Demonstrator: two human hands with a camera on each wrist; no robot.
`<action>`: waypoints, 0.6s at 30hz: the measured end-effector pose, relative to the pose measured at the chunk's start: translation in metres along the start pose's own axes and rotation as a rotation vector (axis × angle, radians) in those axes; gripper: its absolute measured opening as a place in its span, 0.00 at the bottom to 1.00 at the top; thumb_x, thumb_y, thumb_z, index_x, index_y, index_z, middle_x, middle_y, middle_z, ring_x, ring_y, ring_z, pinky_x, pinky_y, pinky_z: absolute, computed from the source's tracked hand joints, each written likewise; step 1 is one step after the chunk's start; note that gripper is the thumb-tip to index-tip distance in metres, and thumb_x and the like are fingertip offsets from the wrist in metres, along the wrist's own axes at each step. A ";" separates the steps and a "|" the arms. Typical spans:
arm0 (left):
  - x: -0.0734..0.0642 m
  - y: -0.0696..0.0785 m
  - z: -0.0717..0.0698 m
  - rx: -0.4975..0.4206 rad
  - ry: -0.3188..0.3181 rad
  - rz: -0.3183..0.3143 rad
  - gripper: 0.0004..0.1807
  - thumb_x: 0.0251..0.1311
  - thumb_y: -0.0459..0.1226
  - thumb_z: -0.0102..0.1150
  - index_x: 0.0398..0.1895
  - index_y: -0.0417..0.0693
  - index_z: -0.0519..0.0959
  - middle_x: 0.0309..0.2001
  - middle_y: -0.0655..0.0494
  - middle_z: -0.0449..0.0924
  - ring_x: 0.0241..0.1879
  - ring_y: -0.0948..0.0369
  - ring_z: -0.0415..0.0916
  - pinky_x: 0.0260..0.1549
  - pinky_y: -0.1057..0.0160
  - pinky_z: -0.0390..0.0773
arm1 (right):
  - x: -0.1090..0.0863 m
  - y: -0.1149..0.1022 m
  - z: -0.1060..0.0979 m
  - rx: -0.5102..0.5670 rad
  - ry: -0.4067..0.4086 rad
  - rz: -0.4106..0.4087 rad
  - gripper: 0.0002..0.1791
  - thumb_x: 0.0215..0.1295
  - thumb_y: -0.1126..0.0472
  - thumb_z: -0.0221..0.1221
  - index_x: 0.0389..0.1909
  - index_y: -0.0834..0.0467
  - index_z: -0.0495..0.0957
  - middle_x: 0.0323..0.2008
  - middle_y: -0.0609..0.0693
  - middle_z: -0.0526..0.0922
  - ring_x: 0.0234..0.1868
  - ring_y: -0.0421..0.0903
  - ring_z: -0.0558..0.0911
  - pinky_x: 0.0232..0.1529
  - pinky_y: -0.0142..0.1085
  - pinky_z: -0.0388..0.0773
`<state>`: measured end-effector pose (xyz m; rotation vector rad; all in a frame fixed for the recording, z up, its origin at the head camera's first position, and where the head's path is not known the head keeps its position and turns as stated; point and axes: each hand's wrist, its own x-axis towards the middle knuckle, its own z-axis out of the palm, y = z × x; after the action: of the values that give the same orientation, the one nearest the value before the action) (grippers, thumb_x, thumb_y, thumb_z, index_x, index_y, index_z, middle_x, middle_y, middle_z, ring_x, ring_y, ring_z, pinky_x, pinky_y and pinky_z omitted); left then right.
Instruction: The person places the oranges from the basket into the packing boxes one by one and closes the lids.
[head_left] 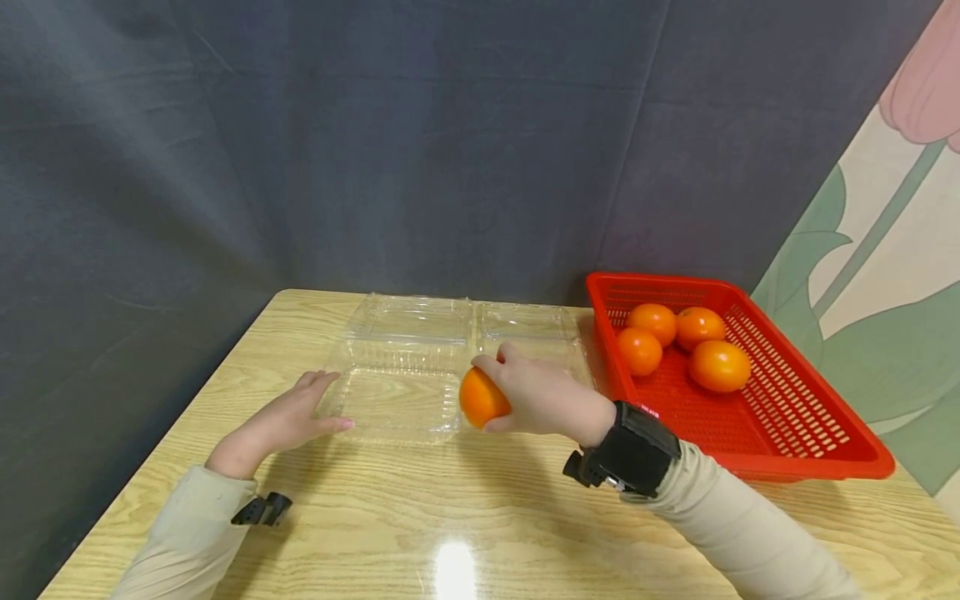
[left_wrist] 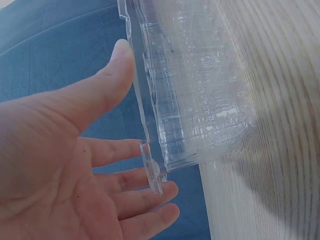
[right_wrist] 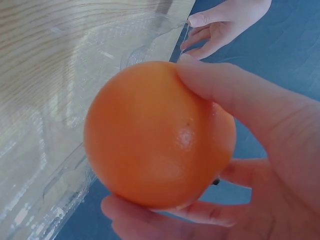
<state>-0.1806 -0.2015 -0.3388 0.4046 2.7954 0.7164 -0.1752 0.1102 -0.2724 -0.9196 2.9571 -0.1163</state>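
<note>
My right hand (head_left: 536, 392) holds a smooth, round orange fruit (head_left: 480, 398) between thumb and fingers, over the right side of an open clear plastic clamshell box (head_left: 401, 427). In the right wrist view the fruit (right_wrist: 150, 135) fills the grasp, with a small dark mark on its skin. At the box's left edge is my left hand (head_left: 288, 417), thumb and fingers spread. The left wrist view shows its thumb (left_wrist: 120, 62) against the clear rim and its fingers partly behind the box corner (left_wrist: 155, 172). The box's lid (head_left: 412, 317) lies folded back behind it.
A second clear plastic box (head_left: 528, 321) stands right of the first, partly hidden by my right hand. Farther right, a red slotted basket (head_left: 772, 417) holds several orange fruits (head_left: 718, 367). A dark cloth (head_left: 450, 150) hangs behind the wooden table (head_left: 360, 517).
</note>
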 end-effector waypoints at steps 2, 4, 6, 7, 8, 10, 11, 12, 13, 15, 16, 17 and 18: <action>0.000 0.000 0.000 0.003 0.001 0.000 0.49 0.57 0.53 0.58 0.69 0.29 0.49 0.67 0.23 0.45 0.63 0.29 0.54 0.54 0.34 0.64 | 0.001 -0.001 0.001 0.014 -0.008 0.001 0.39 0.47 0.48 0.70 0.60 0.55 0.67 0.44 0.57 0.70 0.26 0.48 0.75 0.27 0.37 0.77; 0.000 0.000 -0.001 0.007 0.001 0.001 0.49 0.57 0.54 0.58 0.69 0.29 0.49 0.67 0.23 0.45 0.63 0.29 0.54 0.54 0.34 0.64 | 0.002 -0.002 0.002 0.021 -0.013 0.003 0.40 0.47 0.48 0.70 0.61 0.55 0.67 0.44 0.57 0.70 0.26 0.48 0.75 0.27 0.37 0.77; 0.000 0.000 0.000 0.005 0.001 0.000 0.49 0.57 0.53 0.58 0.69 0.29 0.49 0.67 0.23 0.45 0.63 0.29 0.54 0.54 0.34 0.64 | 0.003 -0.003 0.002 0.027 -0.019 0.007 0.40 0.47 0.48 0.70 0.61 0.54 0.67 0.45 0.56 0.70 0.26 0.48 0.75 0.28 0.37 0.78; 0.000 0.000 0.000 0.005 0.001 0.001 0.49 0.57 0.53 0.58 0.69 0.29 0.49 0.67 0.23 0.45 0.63 0.29 0.54 0.54 0.33 0.64 | 0.004 -0.003 0.002 0.032 -0.021 0.009 0.40 0.47 0.48 0.70 0.61 0.54 0.67 0.45 0.56 0.70 0.26 0.48 0.75 0.28 0.37 0.78; 0.000 0.000 0.000 0.006 0.001 0.001 0.49 0.57 0.53 0.58 0.69 0.29 0.49 0.67 0.22 0.45 0.63 0.28 0.54 0.54 0.33 0.64 | 0.004 -0.004 0.002 0.036 -0.021 0.009 0.40 0.47 0.48 0.70 0.62 0.54 0.67 0.45 0.56 0.70 0.27 0.48 0.75 0.28 0.37 0.78; 0.000 0.000 -0.001 0.007 0.002 0.001 0.49 0.57 0.53 0.58 0.69 0.29 0.49 0.67 0.22 0.45 0.63 0.28 0.54 0.54 0.33 0.64 | 0.006 -0.005 0.002 0.038 -0.022 0.008 0.40 0.47 0.48 0.70 0.62 0.54 0.66 0.46 0.57 0.70 0.27 0.48 0.76 0.28 0.37 0.78; 0.000 0.001 -0.001 0.008 0.002 0.000 0.49 0.57 0.53 0.58 0.69 0.29 0.49 0.67 0.22 0.45 0.63 0.28 0.54 0.54 0.33 0.64 | 0.006 -0.006 0.003 0.039 -0.022 0.006 0.40 0.47 0.48 0.70 0.62 0.54 0.66 0.47 0.57 0.71 0.27 0.48 0.76 0.29 0.38 0.79; 0.000 0.000 -0.001 0.009 0.001 -0.001 0.49 0.57 0.53 0.58 0.69 0.29 0.49 0.66 0.22 0.45 0.63 0.28 0.54 0.54 0.34 0.64 | 0.007 -0.006 0.003 0.038 -0.021 0.006 0.41 0.47 0.48 0.70 0.62 0.53 0.66 0.47 0.57 0.70 0.28 0.48 0.76 0.29 0.37 0.79; 0.000 0.000 -0.001 0.010 0.001 -0.002 0.49 0.57 0.54 0.58 0.69 0.29 0.49 0.66 0.22 0.46 0.62 0.28 0.54 0.54 0.34 0.64 | 0.008 -0.006 0.003 0.040 -0.018 0.005 0.41 0.47 0.48 0.70 0.63 0.53 0.66 0.48 0.57 0.70 0.28 0.48 0.77 0.29 0.38 0.79; 0.000 0.001 -0.001 0.009 0.001 -0.004 0.50 0.57 0.54 0.58 0.69 0.29 0.49 0.66 0.22 0.46 0.62 0.28 0.54 0.54 0.34 0.64 | 0.009 -0.007 0.004 0.035 -0.015 0.000 0.41 0.47 0.47 0.69 0.63 0.53 0.66 0.50 0.57 0.70 0.28 0.47 0.77 0.30 0.38 0.80; 0.000 0.001 -0.001 0.008 0.000 -0.005 0.50 0.57 0.54 0.58 0.69 0.29 0.49 0.66 0.22 0.46 0.62 0.28 0.54 0.54 0.34 0.64 | 0.010 -0.007 0.005 0.036 -0.014 -0.002 0.41 0.47 0.47 0.69 0.63 0.53 0.65 0.50 0.57 0.70 0.28 0.47 0.77 0.30 0.37 0.80; 0.000 0.001 -0.001 0.005 -0.001 -0.006 0.49 0.57 0.54 0.58 0.69 0.29 0.49 0.67 0.23 0.46 0.62 0.28 0.54 0.54 0.34 0.64 | 0.011 -0.008 0.006 0.039 -0.009 -0.006 0.41 0.47 0.47 0.69 0.63 0.53 0.65 0.50 0.58 0.70 0.28 0.47 0.77 0.31 0.37 0.80; 0.000 0.001 -0.001 0.005 -0.002 -0.006 0.49 0.57 0.54 0.58 0.69 0.29 0.49 0.67 0.22 0.45 0.62 0.28 0.54 0.54 0.34 0.64 | 0.012 -0.008 0.006 0.039 -0.006 -0.010 0.41 0.47 0.47 0.69 0.63 0.53 0.66 0.50 0.57 0.70 0.27 0.46 0.77 0.31 0.36 0.80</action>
<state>-0.1804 -0.2011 -0.3374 0.3970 2.7961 0.7072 -0.1798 0.0962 -0.2777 -0.9287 2.9337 -0.1705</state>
